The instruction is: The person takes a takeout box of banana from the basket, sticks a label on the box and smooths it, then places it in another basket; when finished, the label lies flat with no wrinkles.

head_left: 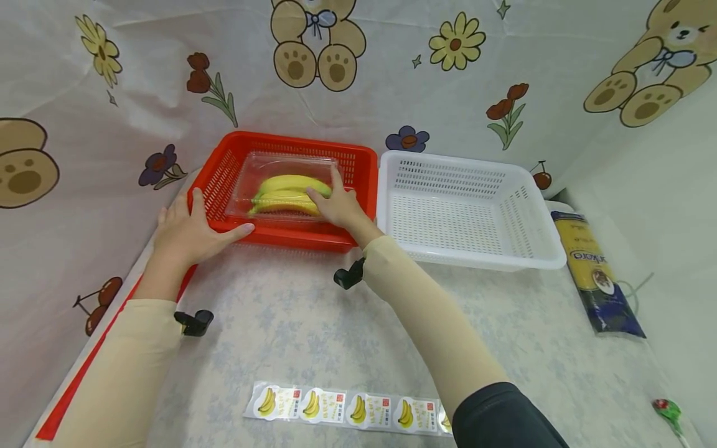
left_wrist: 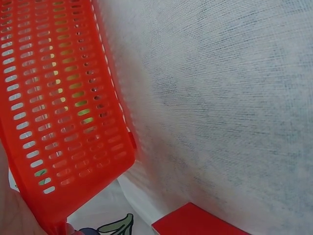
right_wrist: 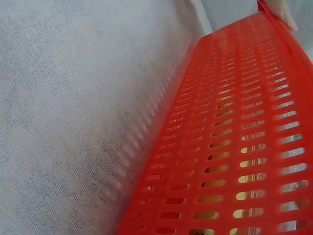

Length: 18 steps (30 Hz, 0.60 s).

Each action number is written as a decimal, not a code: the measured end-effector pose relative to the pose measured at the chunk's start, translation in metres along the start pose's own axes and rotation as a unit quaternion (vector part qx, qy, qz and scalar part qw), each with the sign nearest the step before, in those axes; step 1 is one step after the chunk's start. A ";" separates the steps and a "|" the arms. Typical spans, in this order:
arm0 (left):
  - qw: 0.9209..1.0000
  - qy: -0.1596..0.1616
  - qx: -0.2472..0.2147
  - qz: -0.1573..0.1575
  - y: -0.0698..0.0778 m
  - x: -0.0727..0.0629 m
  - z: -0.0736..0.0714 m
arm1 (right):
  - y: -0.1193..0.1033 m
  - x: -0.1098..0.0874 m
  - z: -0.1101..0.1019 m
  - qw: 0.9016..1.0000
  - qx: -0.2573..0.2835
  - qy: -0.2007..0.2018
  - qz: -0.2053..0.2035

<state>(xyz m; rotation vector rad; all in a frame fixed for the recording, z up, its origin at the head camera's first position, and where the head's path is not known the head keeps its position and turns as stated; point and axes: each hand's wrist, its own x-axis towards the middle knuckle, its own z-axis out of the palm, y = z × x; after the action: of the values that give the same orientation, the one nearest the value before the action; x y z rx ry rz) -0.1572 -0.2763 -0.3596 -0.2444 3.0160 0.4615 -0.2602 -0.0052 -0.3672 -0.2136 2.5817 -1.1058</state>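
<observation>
A clear plastic box (head_left: 238, 202) lies in the red basket (head_left: 291, 239), with yellow bananas (head_left: 288, 183) inside it. My right hand (head_left: 342, 208) holds the box's right end, the thumb over the top and the fingers at its right edge. At the basket's left front corner rests my left hand (head_left: 187, 233), its fingers spread along the left side and its thumb over the front rim. Through the slots of the basket wall (left_wrist: 58, 98) some yellow shows in the left wrist view. A fingertip of the left hand (right_wrist: 281, 11) lies over the rim in the right wrist view.
Right beside the red basket stands a white basket (head_left: 546, 252). A yellow and blue packet (head_left: 596, 274) lies to its right, and a small red and green item (head_left: 669, 412) nearer the front. A strip of banana stickers (head_left: 347, 407) lies on the table (head_left: 291, 330).
</observation>
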 end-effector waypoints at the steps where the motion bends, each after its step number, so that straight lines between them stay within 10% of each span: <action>1: 1.000 0.000 0.000 0.001 0.000 0.000 0.000 | 0.000 0.000 0.000 1.000 0.004 0.001 0.000; 18: 1.000 -0.004 0.004 0.004 0.002 -0.003 -0.002 | -0.001 -0.005 -0.004 0.989 0.143 -0.014 -0.045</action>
<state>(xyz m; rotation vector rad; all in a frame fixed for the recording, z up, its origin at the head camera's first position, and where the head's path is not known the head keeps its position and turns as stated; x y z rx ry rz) -0.1547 -0.2744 -0.3562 -0.2291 3.0124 0.4503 -0.2564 -0.0021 -0.3626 -0.2761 2.3741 -1.4762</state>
